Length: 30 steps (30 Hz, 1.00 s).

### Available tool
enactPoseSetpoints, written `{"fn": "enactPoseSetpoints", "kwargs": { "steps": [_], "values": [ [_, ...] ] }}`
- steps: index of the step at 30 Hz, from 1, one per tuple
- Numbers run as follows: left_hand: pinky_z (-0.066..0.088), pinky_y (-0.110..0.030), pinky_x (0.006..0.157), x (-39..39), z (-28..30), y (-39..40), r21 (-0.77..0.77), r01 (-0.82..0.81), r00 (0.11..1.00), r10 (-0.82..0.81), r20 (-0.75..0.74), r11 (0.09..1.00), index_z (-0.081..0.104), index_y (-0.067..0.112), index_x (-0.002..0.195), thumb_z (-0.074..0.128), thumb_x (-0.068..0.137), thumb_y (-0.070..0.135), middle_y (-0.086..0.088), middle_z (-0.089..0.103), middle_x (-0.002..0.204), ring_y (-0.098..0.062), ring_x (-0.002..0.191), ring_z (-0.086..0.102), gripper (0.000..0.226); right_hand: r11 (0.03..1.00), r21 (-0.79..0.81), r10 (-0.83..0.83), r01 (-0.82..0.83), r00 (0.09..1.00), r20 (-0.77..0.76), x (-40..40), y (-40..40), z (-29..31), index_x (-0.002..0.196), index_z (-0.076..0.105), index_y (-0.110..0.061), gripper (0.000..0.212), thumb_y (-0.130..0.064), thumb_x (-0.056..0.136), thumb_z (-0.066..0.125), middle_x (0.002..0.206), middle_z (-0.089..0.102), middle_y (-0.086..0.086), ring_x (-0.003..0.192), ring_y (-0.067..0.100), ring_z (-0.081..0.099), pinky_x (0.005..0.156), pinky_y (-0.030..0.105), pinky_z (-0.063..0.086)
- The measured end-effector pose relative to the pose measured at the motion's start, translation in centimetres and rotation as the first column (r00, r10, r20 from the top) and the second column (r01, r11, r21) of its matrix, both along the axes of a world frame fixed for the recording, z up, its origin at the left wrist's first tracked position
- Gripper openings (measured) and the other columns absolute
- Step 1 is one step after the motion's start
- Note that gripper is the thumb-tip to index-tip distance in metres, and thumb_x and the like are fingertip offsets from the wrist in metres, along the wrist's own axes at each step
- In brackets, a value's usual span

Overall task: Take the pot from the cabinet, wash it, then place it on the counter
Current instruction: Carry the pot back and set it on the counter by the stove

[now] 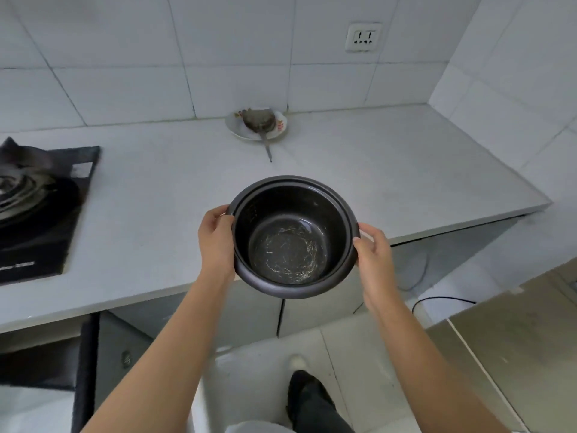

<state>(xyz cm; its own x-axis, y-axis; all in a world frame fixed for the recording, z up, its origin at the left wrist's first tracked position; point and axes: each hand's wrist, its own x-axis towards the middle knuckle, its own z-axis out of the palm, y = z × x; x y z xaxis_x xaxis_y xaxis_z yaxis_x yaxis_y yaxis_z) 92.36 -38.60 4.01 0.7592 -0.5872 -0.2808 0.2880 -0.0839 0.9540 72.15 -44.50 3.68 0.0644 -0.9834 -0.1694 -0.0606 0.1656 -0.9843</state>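
A round black pot (292, 239) with a scratched bottom is held in the air over the front edge of the white counter (175, 195). It is upright, and its inside holds nothing. My left hand (217, 239) grips its left rim and my right hand (373, 257) grips its right rim. Below the counter edge are grey cabinet doors (249, 310), closed under the pot.
A black gas stove (40, 207) is set in the counter at left. A white plate (281, 126) with a metal ladle lies by the back wall. A wall socket (363, 37) is above it. A cable (437, 300) trails on the floor at right. An open dark cabinet space (40, 360) shows at lower left.
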Motion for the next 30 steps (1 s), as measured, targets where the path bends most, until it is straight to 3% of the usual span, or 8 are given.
{"fn": "enactPoseSetpoints", "kwargs": {
  "steps": [2, 8, 14, 17, 24, 27, 30],
  "values": [
    [0.051, -0.028, 0.069, 1.7, -0.1, -0.1, 0.003, -0.07, 0.998, 0.07, 0.007, 0.998, 0.06, 0.01, 0.11, 0.045, 0.084, 0.003, -0.002, 0.064, 0.09, -0.018, 0.078, 0.059, 0.031, 0.996, 0.013, 0.086, -0.086, 0.996, 0.011, 2.1, -1.5, -0.2, 0.121, 0.053, -0.016, 0.031, -0.006, 0.093, 0.046, 0.116, 0.064, 0.006, 0.097, 0.013, 0.062, 0.079, 0.024, 0.05],
    [0.049, -0.026, 0.065, 6.4, 0.0, -1.7, 0.014, -0.275, 0.961, 0.274, 0.036, 0.961, 0.061, 0.01, 0.11, 0.045, 0.084, 0.004, -0.003, 0.065, 0.093, -0.016, 0.079, 0.061, 0.031, 0.95, 0.002, 0.311, -0.311, 0.95, 0.012, 8.9, -7.2, -0.2, 0.115, 0.055, -0.018, 0.027, -0.007, 0.091, 0.049, 0.115, 0.065, 0.006, 0.102, 0.016, 0.063, 0.088, 0.029, 0.05],
    [0.049, -0.026, 0.062, 10.4, -0.2, -2.9, 0.032, -0.453, 0.891, 0.453, 0.019, 0.891, 0.063, 0.01, 0.108, 0.046, 0.082, 0.008, -0.004, 0.063, 0.092, -0.019, 0.08, 0.06, 0.032, 0.852, 0.007, 0.524, -0.524, 0.852, -0.001, 15.2, -11.9, 0.1, 0.12, 0.052, -0.019, 0.033, -0.004, 0.091, 0.048, 0.105, 0.064, -0.009, 0.095, 0.001, 0.061, 0.078, 0.017, 0.046],
    [0.05, -0.027, 0.066, 11.6, -0.5, -2.6, 0.041, -0.555, 0.832, 0.555, -0.003, 0.831, 0.062, 0.011, 0.109, 0.046, 0.084, 0.008, -0.004, 0.065, 0.098, -0.018, 0.084, 0.062, 0.03, 0.79, 0.026, 0.613, -0.613, 0.79, -0.019, 18.0, -12.9, -0.3, 0.122, 0.05, -0.019, 0.034, -0.006, 0.091, 0.049, 0.108, 0.064, -0.008, 0.096, 0.0, 0.06, 0.077, 0.016, 0.045],
    [0.049, -0.027, 0.068, 15.1, -1.1, -2.6, 0.055, -0.667, 0.743, 0.669, -0.019, 0.743, 0.062, 0.012, 0.107, 0.046, 0.086, 0.009, -0.005, 0.064, 0.097, -0.018, 0.085, 0.061, 0.025, 0.714, 0.047, 0.701, -0.699, 0.712, -0.044, 23.8, -14.4, -1.0, 0.119, 0.05, -0.022, 0.032, -0.006, 0.091, 0.049, 0.103, 0.063, -0.011, 0.094, -0.001, 0.059, 0.073, 0.015, 0.045],
    [0.05, -0.027, 0.07, 17.1, -1.0, -3.1, 0.056, -0.663, 0.747, 0.665, -0.023, 0.747, 0.061, 0.013, 0.107, 0.047, 0.088, 0.01, -0.004, 0.064, 0.097, -0.017, 0.086, 0.061, 0.024, 0.708, 0.046, 0.706, -0.705, 0.706, -0.056, 26.2, -15.0, -1.2, 0.119, 0.048, -0.023, 0.032, -0.005, 0.093, 0.047, 0.097, 0.058, -0.019, 0.09, -0.007, 0.056, 0.069, 0.012, 0.044],
    [0.05, -0.025, 0.068, 19.2, -0.9, -3.8, 0.064, -0.643, 0.764, 0.645, -0.014, 0.763, 0.059, 0.014, 0.108, 0.047, 0.089, 0.009, 0.002, 0.061, 0.092, -0.013, 0.084, 0.06, 0.023, 0.726, 0.051, 0.687, -0.686, 0.723, -0.075, 28.3, -15.5, -1.2, 0.125, 0.048, -0.017, 0.034, -0.004, 0.093, 0.046, 0.107, 0.059, -0.009, 0.093, 0.001, 0.057, 0.07, 0.012, 0.044]
  ]
}}
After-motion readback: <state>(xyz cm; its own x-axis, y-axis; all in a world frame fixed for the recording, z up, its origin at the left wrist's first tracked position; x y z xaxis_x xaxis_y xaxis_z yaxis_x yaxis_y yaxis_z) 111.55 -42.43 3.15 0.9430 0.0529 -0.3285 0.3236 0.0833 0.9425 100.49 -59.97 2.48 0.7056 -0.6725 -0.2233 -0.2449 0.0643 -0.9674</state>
